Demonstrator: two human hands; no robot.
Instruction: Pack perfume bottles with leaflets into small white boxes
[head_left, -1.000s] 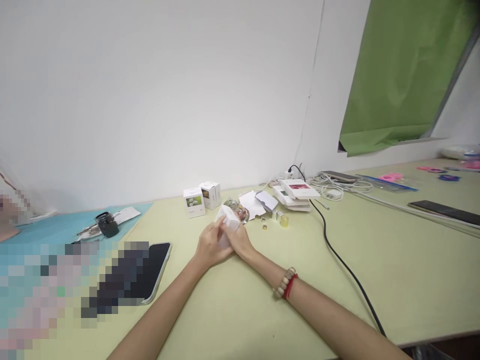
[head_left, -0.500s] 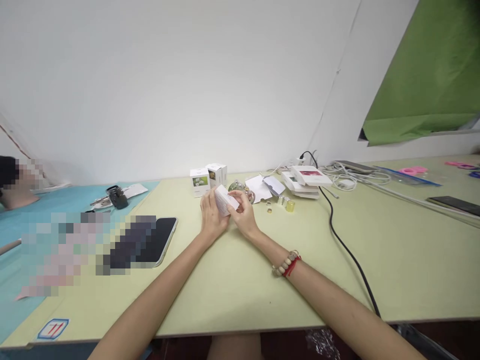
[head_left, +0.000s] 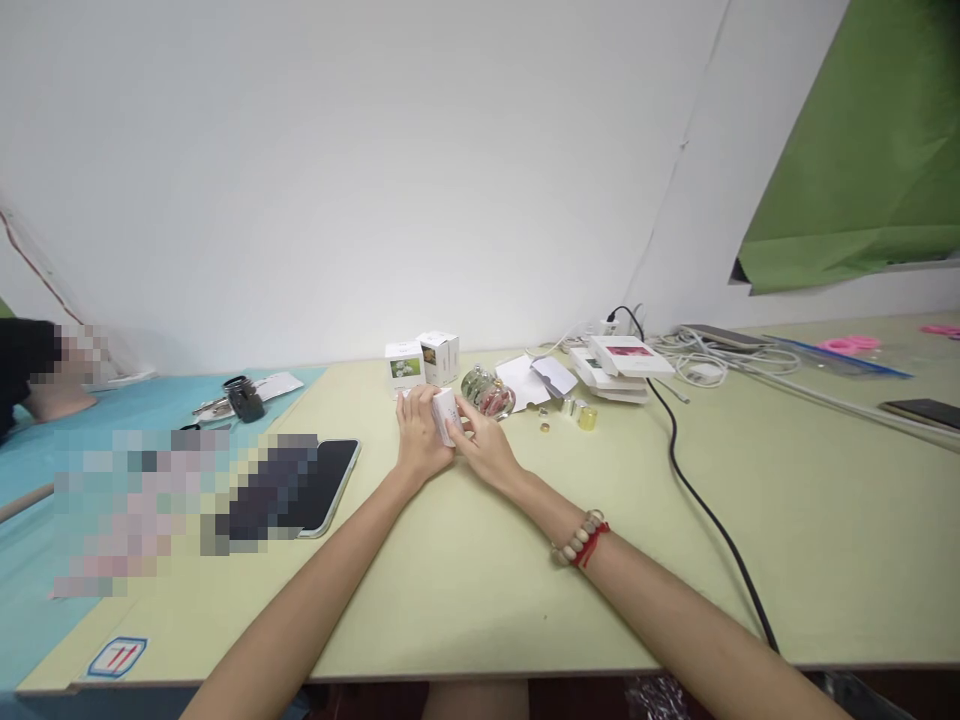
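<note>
"Two hands on one thing, then?"

"Yes, both are on a small white box [head_left: 448, 415], between them over the table [head_left: 465, 590]. Whether it rests on the tabletop, I can't tell."

"How is the left hand [head_left: 421, 437] set?"

"Half curled, wrapped along the box's left side, its back mostly toward us. Part of the box is hidden behind those fingers."

"And the right hand [head_left: 486, 445]?"

"Partly closed, thumb and bent fingers at the box's right side. Its wrist wears a beaded bracelet [head_left: 576, 542] beside a red string [head_left: 592, 546]."

"What stands near?"

"Just behind the left hand, two upright cartons, one with a white-flower picture [head_left: 406, 370], the other with a darker one [head_left: 441, 357]. Behind the right hand, glassware [head_left: 495, 398], greenish and reddish, too crowded to count."

"Farther right?"

"Opened white card [head_left: 525, 380], a yellow cap [head_left: 587, 418], then stacked flat packs [head_left: 630, 356]."

"On the left?"

"A phone [head_left: 337, 485], well apart from the left hand, its far side blurred out."
</note>
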